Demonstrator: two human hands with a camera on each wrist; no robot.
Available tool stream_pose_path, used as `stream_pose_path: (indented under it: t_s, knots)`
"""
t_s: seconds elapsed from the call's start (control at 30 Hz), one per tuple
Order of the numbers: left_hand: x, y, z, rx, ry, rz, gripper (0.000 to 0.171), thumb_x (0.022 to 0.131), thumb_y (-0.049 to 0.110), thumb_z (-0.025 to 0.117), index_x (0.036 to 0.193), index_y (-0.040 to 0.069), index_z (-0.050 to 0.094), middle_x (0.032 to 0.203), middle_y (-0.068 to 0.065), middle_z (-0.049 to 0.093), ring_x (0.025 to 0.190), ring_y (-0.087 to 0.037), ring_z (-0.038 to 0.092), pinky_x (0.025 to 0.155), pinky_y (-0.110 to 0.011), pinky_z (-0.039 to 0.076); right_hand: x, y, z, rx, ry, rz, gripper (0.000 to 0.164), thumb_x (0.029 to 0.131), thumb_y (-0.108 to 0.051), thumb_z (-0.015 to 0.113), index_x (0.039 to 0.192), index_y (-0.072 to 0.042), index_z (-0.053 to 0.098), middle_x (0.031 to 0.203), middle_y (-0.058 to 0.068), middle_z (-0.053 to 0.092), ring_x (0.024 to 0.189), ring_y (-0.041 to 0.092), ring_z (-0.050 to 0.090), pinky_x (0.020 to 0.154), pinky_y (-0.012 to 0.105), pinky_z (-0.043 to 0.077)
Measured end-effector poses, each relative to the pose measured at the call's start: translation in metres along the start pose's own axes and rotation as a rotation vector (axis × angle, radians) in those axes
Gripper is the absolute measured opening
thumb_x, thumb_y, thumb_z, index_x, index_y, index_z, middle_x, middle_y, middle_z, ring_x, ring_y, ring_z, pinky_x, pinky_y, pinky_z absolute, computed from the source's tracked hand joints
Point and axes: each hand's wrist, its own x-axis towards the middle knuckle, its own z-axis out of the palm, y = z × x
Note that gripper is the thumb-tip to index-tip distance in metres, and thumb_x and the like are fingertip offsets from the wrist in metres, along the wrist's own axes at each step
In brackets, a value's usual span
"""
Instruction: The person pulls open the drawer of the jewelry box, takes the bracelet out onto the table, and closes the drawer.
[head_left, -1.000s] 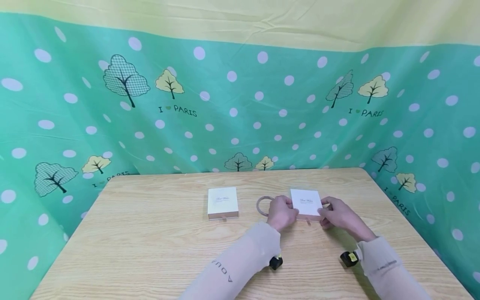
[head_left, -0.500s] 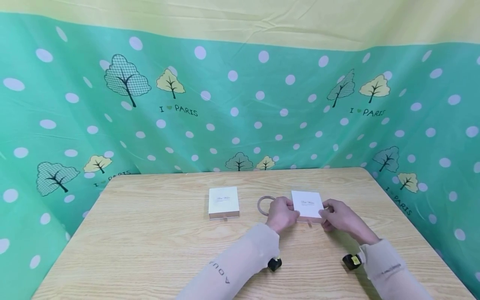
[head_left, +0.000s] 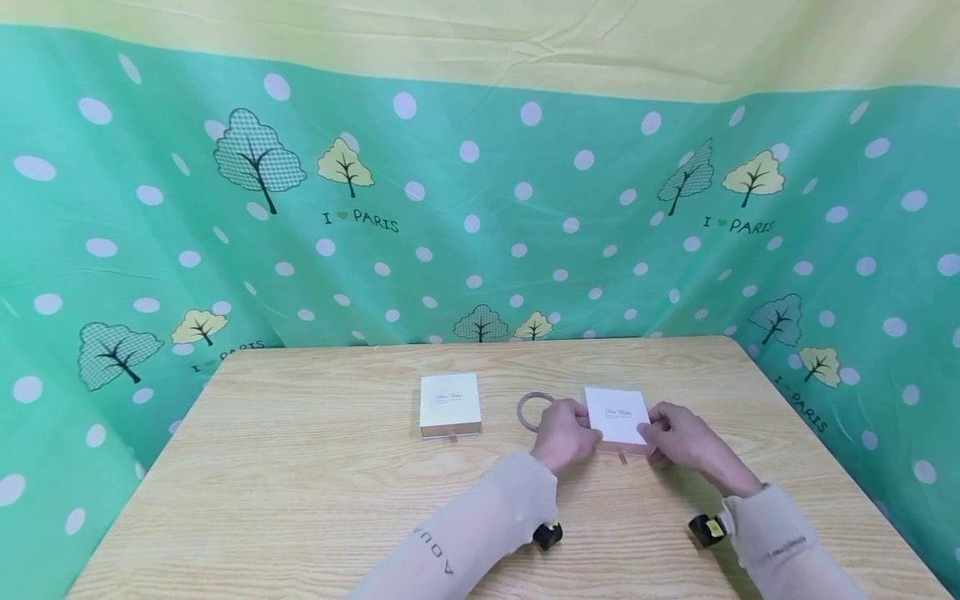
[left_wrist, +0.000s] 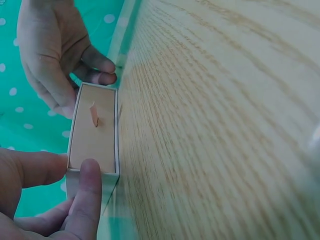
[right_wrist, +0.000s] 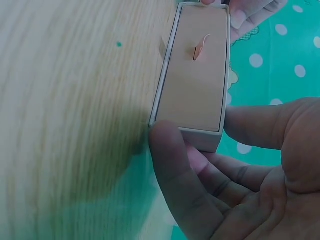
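A flat white gift box (head_left: 618, 414) with small script on its lid sits on the right part of the table, between both hands. My left hand (head_left: 564, 435) grips its left side, and my right hand (head_left: 688, 438) grips the right side. Seen in the left wrist view, the box's pinkish front panel (left_wrist: 90, 145) carries a short ribbon tab (left_wrist: 94, 114), and the drawer front is flush with the sleeve. In the right wrist view, thumb and fingers hold the near end of the box (right_wrist: 197, 90). Beside my left hand lies a grey-brown ring (head_left: 525, 421), partly hidden by it.
A second white box (head_left: 450, 400) of the same kind stands left of the ring. The wooden table (head_left: 285, 467) extends left and towards me. Behind it hangs a green dotted curtain (head_left: 420, 283) with printed trees.
Both hands have drawn the held box slightly towards the table's front, away from the back edge. The ring and the second box stay put; the whole head view has shifted slightly.
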Motion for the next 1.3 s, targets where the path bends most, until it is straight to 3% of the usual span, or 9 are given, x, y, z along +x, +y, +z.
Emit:
stream_pose_path:
  t_s: [0.37,0.67,0.93,1.3]
  knots:
    - [-0.005,-0.002,-0.002,-0.036,-0.031,0.018,0.031,0.073,0.003,0.077,0.102,0.001,0.065,0.076,0.002,0.059,0.070,-0.010,0.056,0.064,-0.023,0.051,-0.005,0.001,0.000,-0.034,-0.026,0.018,0.031,0.095,-0.025,0.059,0.099,0.005,0.052,0.080,0.010,0.061,0.066,0.021,0.061,0.059,0.036,0.054]
    - [-0.011,-0.003,-0.004,-0.029,-0.038,0.013,0.032,0.073,0.005,0.079,0.102,0.002,0.065,0.076,0.003,0.058,0.070,-0.010,0.055,0.064,-0.024,0.050,-0.007,0.001,0.002,-0.067,-0.020,0.023,0.028,0.094,-0.024,0.060,0.097,0.003,0.053,0.077,0.009,0.059,0.063,0.020,0.059,0.056,0.034,0.053]
    - [-0.015,-0.004,-0.003,-0.049,-0.066,-0.020,0.052,0.074,0.006,0.079,0.120,0.002,0.056,0.080,0.002,0.060,0.070,-0.012,0.058,0.066,-0.027,0.052,-0.012,-0.002,0.004,-0.070,-0.021,0.011,0.024,0.093,-0.021,0.060,0.095,0.003,0.054,0.074,0.008,0.058,0.062,0.020,0.057,0.055,0.034,0.052]
    - [-0.023,-0.003,-0.003,-0.061,-0.090,-0.023,0.068,0.072,0.001,0.078,0.133,0.009,0.048,0.072,0.000,0.057,0.058,-0.015,0.056,0.054,-0.027,0.047,-0.017,-0.003,0.003,-0.087,-0.040,-0.019,0.023,0.093,-0.021,0.060,0.091,0.001,0.053,0.071,0.008,0.057,0.061,0.020,0.056,0.054,0.034,0.049]
